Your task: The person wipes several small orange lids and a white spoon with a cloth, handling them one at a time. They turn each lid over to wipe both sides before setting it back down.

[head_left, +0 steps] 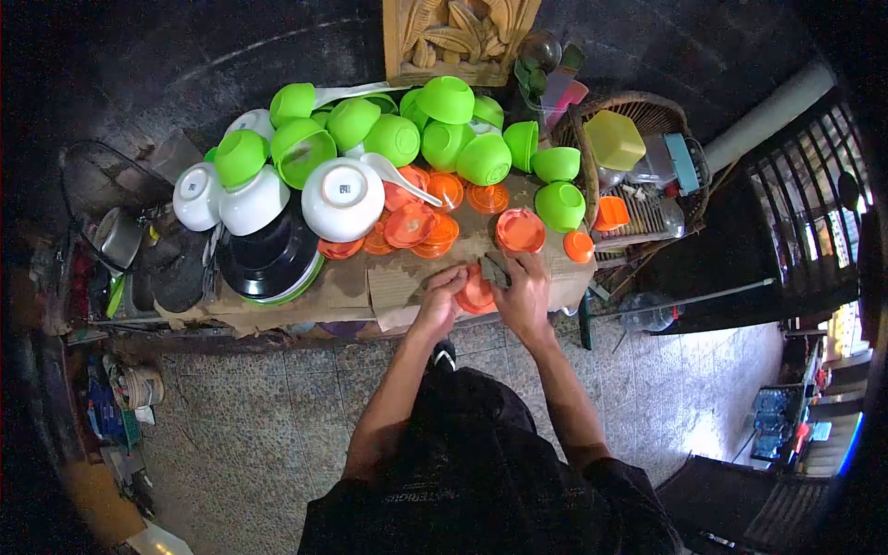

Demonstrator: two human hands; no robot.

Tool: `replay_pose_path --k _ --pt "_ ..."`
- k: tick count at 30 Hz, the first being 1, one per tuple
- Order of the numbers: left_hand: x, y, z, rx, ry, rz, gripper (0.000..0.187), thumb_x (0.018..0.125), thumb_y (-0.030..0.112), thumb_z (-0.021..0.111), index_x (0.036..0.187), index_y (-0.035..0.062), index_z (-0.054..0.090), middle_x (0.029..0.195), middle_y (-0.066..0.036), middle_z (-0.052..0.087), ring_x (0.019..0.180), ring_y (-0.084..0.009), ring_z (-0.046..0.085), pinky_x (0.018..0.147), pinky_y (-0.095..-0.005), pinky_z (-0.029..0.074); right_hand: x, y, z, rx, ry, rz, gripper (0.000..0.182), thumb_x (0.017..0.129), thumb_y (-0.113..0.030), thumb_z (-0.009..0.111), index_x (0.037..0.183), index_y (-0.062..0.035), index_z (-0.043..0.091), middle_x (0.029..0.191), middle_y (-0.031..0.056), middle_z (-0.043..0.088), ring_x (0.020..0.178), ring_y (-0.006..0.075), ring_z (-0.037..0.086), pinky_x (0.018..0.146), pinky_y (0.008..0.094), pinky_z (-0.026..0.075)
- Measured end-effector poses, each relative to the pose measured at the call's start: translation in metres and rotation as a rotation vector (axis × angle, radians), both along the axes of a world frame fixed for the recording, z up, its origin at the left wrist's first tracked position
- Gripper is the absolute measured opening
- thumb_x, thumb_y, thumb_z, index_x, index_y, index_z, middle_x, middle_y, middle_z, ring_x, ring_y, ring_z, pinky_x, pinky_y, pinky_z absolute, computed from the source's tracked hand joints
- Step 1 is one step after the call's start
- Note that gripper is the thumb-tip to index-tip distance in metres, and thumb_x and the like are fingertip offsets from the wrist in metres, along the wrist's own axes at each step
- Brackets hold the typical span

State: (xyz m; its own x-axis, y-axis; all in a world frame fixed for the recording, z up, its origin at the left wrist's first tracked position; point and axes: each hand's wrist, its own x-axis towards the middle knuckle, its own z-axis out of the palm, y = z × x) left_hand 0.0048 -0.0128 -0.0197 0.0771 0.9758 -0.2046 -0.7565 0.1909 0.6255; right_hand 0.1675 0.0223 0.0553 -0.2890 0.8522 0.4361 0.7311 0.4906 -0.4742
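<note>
Green bowls (448,99), solid, along counter (474,239) back edge. White bowl (343,199), dark square mark on base. Black plate (264,264), glossy, toward left front corner. Orange dish (474,293) at front edge; cloth (497,271) dark grey. Cardboard (333,287) brown. Right end: brown basket (675,104), yellow container (614,139). Floor (277,407) grey, mottled tile pattern. Panel (462,37) yellow-brown, leaf pattern.

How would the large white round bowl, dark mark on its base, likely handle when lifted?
The glossy white round bowl probably stays stiff: its outline looks undistorted. Its smooth, shiny surface may prove slippery. Its upturned base could offer an edge to grip.
</note>
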Motion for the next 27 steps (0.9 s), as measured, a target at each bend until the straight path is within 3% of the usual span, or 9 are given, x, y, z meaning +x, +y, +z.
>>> replay_pose_path --k 2,5,8,9,13,19,21,23,27 --pt "-0.002 0.003 -0.027 -0.021 0.049 -0.068 0.032 0.111 0.027 0.051 0.125 0.0026 0.066 0.116 -0.009 0.072 0.105 -0.0204 0.071 0.091 -0.0365 0.059 -0.012 -0.004 0.001 0.01 -0.029 0.038 0.051 0.066 -0.001 0.081 0.116 -0.0058 0.075 0.11 0.0131 0.069 0.105 0.0361 0.066 0.089 0.0447 0.056" --pt "-0.004 -0.002 -0.01 -0.07 -0.074 -0.022 0.039 0.113 0.038 0.045 0.117 0.0061 0.067 0.106 -0.005 0.072 0.099 -0.0196 0.071 0.087 -0.0332 0.057 -0.032 -0.017 0.006 0.01 -0.061 0.086 0.054 0.064 -0.002 0.082 0.117 -0.0082 0.076 0.111 0.0106 0.069 0.106 0.0336 0.066 0.089 0.0434 0.057" --pt "-0.014 0.003 -0.002 -0.124 -0.275 -0.059 0.051 0.113 0.048 0.04 0.125 0.0061 0.066 0.108 -0.006 0.073 0.104 -0.0211 0.071 0.09 -0.0328 0.057 -0.045 -0.03 0.0 0.07 -0.042 0.109 0.058 0.06 -0.001 0.084 0.117 -0.0094 0.076 0.111 0.0086 0.069 0.106 0.0327 0.066 0.089 0.0429 0.057" --pt "-0.009 0.0 0.027 -0.146 -0.274 -0.003 0.057 0.112 0.053 0.041 0.131 0.0053 0.064 0.114 -0.008 0.073 0.109 -0.0222 0.071 0.091 -0.0347 0.059 -0.046 -0.036 0.0 0.069 -0.062 0.123 0.058 0.059 0.0 0.084 0.117 -0.0092 0.076 0.111 0.0084 0.069 0.106 0.033 0.066 0.09 0.0432 0.057" --pt "-0.008 0.0 0.029 -0.056 -0.325 -0.004 0.054 0.112 0.049 0.043 0.136 0.0038 0.062 0.12 -0.009 0.073 0.114 -0.0232 0.071 0.095 -0.0373 0.059 -0.045 -0.053 0.003 0.074 -0.074 0.154 0.057 0.062 -0.003 0.082 0.118 -0.0089 0.076 0.114 0.0064 0.068 0.108 0.0325 0.065 0.089 0.0438 0.059" --pt "-0.007 0.004 0.011 0.019 -0.14 0.039 0.043 0.11 0.038 0.052 0.138 0.0055 0.061 0.13 -0.011 0.071 0.114 -0.024 0.071 0.097 -0.0399 0.059 -0.029 -0.066 0.005 0.129 -0.108 0.131 0.057 0.065 -0.004 0.08 0.121 -0.0097 0.075 0.115 0.0051 0.068 0.105 0.0314 0.064 0.085 0.0427 0.059" --pt "-0.012 0.003 0.018 -0.112 -0.275 0.03 0.041 0.109 0.035 0.055 0.138 0.0064 0.06 0.134 -0.012 0.069 0.116 -0.0247 0.07 0.096 -0.042 0.059 -0.023 -0.067 0.007 0.133 -0.097 0.12 0.057 0.064 -0.003 0.08 0.121 -0.01 0.076 0.115 0.0053 0.068 0.104 0.0315 0.064 0.085 0.0427 0.058" --pt "-0.015 0.005 0.012 -0.059 -0.316 0.013 0.04 0.109 0.032 0.056 0.138 0.006 0.059 0.135 -0.012 0.068 0.119 -0.0251 0.069 0.098 -0.0436 0.059 -0.017 -0.063 0.005 0.161 -0.004 0.044 0.058 0.062 0.006 0.078 0.118 -0.0083 0.076 0.116 0.0081 0.068 0.1 0.0319 0.063 0.083 0.0407 0.055" --pt "-0.014 0.005 0.015 0.026 -0.412 -0.006 0.039 0.108 0.027 0.058 0.14 0.0046 0.058 0.139 -0.012 0.066 0.126 -0.0259 0.066 0.105 -0.0471 0.056 -0.012 -0.052 0.018 0.085 0.039 -0.027 0.055 0.066 0.004 0.073 0.12 -0.0046 0.072 0.116 0.0113 0.066 0.1 0.036 0.061 0.086 0.0443 0.054"
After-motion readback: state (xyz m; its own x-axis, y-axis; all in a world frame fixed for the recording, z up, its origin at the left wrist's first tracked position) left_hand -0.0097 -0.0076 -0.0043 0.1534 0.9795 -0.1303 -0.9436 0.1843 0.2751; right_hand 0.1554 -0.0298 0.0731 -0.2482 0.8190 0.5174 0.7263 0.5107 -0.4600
